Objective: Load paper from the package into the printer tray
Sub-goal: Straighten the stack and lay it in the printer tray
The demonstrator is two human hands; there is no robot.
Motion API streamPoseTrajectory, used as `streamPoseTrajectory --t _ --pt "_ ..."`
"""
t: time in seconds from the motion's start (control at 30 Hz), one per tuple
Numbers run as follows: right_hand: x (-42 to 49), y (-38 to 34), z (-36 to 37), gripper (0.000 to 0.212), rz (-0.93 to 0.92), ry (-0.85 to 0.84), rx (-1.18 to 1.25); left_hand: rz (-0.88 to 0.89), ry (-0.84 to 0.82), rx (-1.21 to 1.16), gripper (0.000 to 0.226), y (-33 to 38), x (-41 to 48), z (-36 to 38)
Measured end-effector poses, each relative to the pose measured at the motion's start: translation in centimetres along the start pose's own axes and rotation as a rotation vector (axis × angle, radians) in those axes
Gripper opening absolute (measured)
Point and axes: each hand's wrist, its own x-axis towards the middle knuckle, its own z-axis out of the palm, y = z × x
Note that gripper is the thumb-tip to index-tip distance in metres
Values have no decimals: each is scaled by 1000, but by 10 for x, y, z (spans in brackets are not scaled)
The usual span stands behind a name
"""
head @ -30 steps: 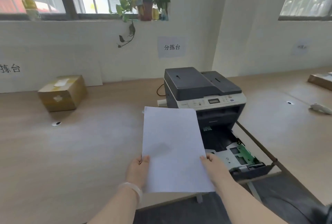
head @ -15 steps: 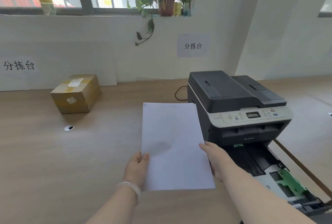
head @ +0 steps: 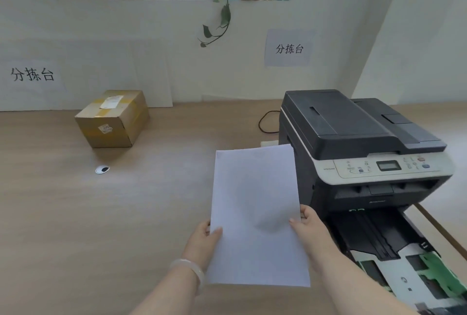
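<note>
A stack of white paper (head: 255, 201) hangs flat above the wooden table, held by its two long edges. My left hand (head: 202, 241) grips the left edge and my right hand (head: 309, 230) grips the right edge. The dark grey and white printer (head: 353, 142) stands just right of the sheets. Its paper tray (head: 404, 264) is pulled out toward me at the lower right, showing a white floor and green guides. No paper package is in sight.
A taped cardboard box (head: 113, 118) sits at the back left of the wooden table (head: 75, 226), with a small round cable grommet (head: 102, 169) in front of it. A black cable (head: 265, 122) loops behind the printer. Potted plants line the window sill.
The view has swung left and closer, so the printer and tray slid to the right of the frame. The paper stays in both hands, now left of the tray instead of overlapping it.
</note>
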Motion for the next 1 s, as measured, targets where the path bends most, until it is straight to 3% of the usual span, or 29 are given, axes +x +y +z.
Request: streamPoseTrajectory --t 0.1,0.23,0.4,0.6,0.77,1.0 --pt "15 16 -4 28 -20 10 -20 -117 -91 -151 23 4 7 7" --pt "25 26 -11 33 7 -16 -21 -224 -159 -112 17 8 14 20" --pt "44 38 -22 33 40 -25 -2 -65 -63 144 24 2 28 45" --pt "62 41 -34 26 51 -63 92 72 33 201 9 -11 31 63" --pt "67 60 -35 35 39 -137 0 76 62 218 20 -41 42 67" --pt "69 70 -30 21 -9 -216 -187 46 82 244 10 -62 49 71"
